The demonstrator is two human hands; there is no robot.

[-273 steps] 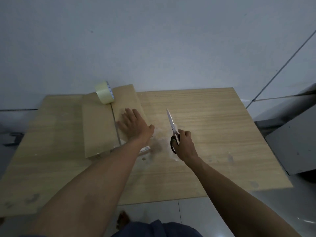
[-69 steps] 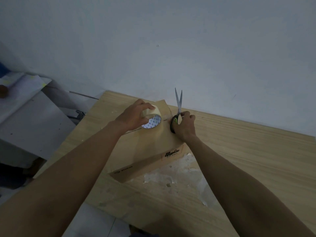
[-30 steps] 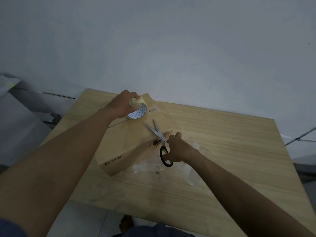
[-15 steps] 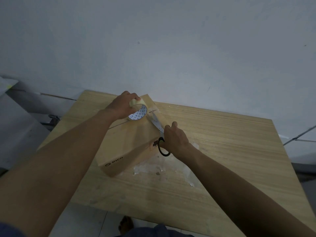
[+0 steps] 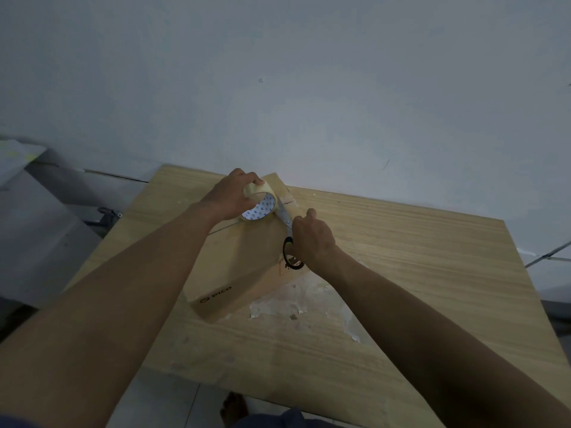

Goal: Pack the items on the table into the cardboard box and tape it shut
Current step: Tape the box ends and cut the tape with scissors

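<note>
Tape roll (image 5: 259, 202) is gripped by left hand (image 5: 228, 196) atop cardboard box (image 5: 244, 264); scissors (image 5: 286, 220) are gripped by right hand (image 5: 312, 240). A ragged cut is risked if tape is let slack.

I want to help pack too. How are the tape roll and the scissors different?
The tape roll is round and pale yellow; the scissors are long, with silver blades and black handles. The left hand grips the tape roll; the right hand holds the scissors by the handles. Both sit close together over the cardboard box.
</note>
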